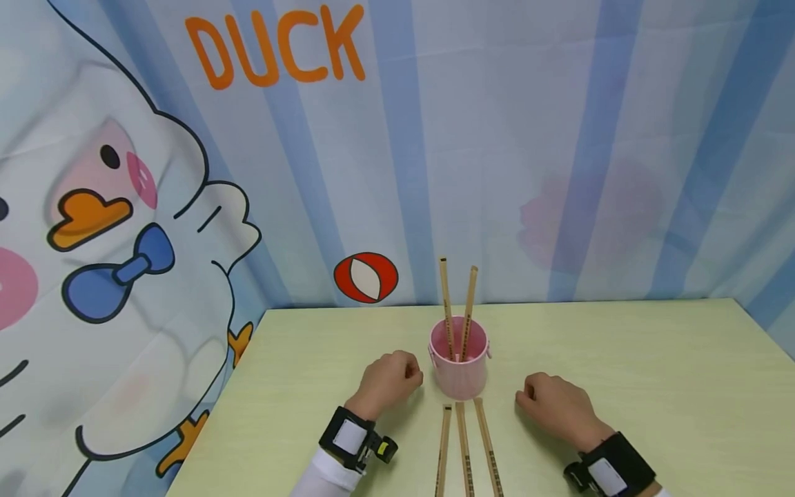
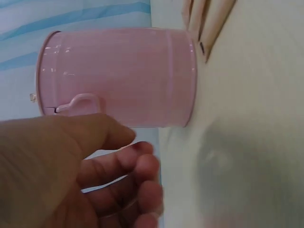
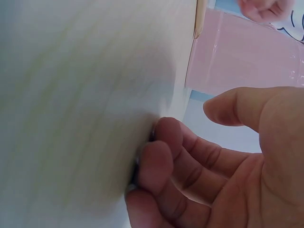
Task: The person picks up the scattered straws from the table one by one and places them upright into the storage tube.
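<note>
A pink bucket (image 1: 459,379) stands upright near the middle of the table, with two light wooden sticks (image 1: 445,297) leaning in it. Three more wooden sticks (image 1: 464,449) with dark printed marks lie side by side in front of the bucket. My left hand (image 1: 388,382) is just left of the bucket, its fingers loosely curled around nothing. In the left wrist view its thumb overlaps the lower side of the bucket (image 2: 123,71). To the right of the bucket my right hand (image 1: 559,407) rests low at the table, fingers loosely bent and holding nothing.
The pale yellow table (image 1: 671,359) ends at a striped blue curtain (image 1: 484,172) with a printed duck (image 1: 155,345) on the left. Each wrist wears a black strap with a small camera (image 1: 385,449).
</note>
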`<state>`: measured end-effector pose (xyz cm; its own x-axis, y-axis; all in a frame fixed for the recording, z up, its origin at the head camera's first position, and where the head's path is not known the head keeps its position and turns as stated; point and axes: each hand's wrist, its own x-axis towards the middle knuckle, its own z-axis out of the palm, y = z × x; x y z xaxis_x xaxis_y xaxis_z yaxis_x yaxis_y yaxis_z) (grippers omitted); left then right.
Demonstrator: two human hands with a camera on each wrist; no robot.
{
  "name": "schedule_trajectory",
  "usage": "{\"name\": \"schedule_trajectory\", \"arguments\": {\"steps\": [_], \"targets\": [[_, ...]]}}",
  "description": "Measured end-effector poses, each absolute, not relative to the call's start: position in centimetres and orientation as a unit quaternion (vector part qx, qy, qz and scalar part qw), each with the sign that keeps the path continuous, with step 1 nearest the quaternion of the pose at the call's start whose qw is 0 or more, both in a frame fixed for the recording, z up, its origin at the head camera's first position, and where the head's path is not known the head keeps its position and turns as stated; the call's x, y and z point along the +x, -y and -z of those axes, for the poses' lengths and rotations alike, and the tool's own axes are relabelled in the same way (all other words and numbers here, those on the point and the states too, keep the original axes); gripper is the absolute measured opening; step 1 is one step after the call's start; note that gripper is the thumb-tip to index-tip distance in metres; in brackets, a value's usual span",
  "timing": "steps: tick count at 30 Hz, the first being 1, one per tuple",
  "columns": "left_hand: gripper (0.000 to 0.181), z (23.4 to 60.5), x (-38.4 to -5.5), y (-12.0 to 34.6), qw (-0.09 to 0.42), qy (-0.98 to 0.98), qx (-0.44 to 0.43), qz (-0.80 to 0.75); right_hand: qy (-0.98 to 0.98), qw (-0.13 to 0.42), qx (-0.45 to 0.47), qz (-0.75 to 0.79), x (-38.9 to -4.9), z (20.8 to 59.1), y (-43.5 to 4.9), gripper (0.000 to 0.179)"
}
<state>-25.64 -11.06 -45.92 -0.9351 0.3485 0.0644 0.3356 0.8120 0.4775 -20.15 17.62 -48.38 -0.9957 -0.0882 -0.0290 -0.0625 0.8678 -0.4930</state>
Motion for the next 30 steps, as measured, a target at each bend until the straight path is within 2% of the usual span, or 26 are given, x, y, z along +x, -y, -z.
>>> {"name": "schedule_trajectory", "arguments": {"steps": [3,8,21,30], "targets": [[0.018,46.6,-25.5,11.2,0.042,-0.955,0.187,-0.227,-0.966,0.024,-0.039,0.255,-20.1,48.3,-17.6,0.03],[0.016,47.2,-25.1,11.5,0.056,-0.956,0.201,-0.207,-0.966,0.024,-0.04,0.256,-20.1,48.3,-17.6,0.03],[0.017,48.1,-25.1,11.8,0.054,-0.953,0.209,-0.212,-0.968,0.051,-0.043,0.242,-19.6,47.6,-16.6,0.028],[0.016,48.0,-24.9,11.8,0.043,-0.954,0.206,-0.215,-0.969,0.041,-0.067,0.236,-18.4,46.8,-15.1,0.031]]}}
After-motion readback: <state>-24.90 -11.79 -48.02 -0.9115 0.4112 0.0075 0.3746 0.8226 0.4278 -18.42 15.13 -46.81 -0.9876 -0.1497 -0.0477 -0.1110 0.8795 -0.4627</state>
